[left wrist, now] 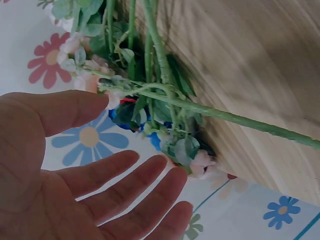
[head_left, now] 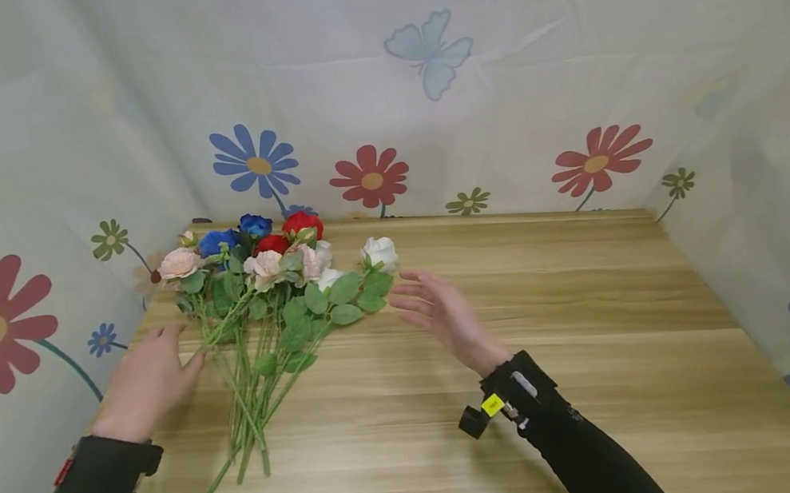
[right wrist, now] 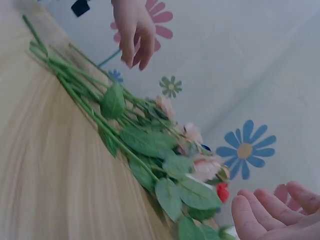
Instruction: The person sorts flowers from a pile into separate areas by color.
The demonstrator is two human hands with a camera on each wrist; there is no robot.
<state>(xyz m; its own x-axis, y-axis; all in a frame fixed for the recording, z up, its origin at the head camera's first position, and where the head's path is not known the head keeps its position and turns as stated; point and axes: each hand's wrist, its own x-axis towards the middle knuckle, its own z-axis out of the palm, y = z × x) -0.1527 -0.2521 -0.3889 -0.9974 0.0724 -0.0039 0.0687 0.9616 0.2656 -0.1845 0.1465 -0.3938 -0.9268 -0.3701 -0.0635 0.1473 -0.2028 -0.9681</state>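
A loose pile of artificial roses lies at the left of the table, with a pink rose (head_left: 180, 263), a blue rose (head_left: 219, 242), a red rose (head_left: 302, 224) and a white rose (head_left: 380, 254) among the heads. Their green stems (head_left: 249, 406) cross and point toward the near side. Beside the pile's left edge is my left hand (head_left: 145, 381), its thumb spread apart from loosely bent fingers in the left wrist view. My right hand (head_left: 445, 313) hovers to the right of the leaves (head_left: 346, 300), near the white rose, fingers relaxed and holding nothing.
The wooden table (head_left: 554, 318) reaches from the pile to the right. A pale cloth (head_left: 496, 107) printed with flowers and a butterfly hangs behind it and along both sides. Black bands with small devices (head_left: 518, 386) circle both wrists.
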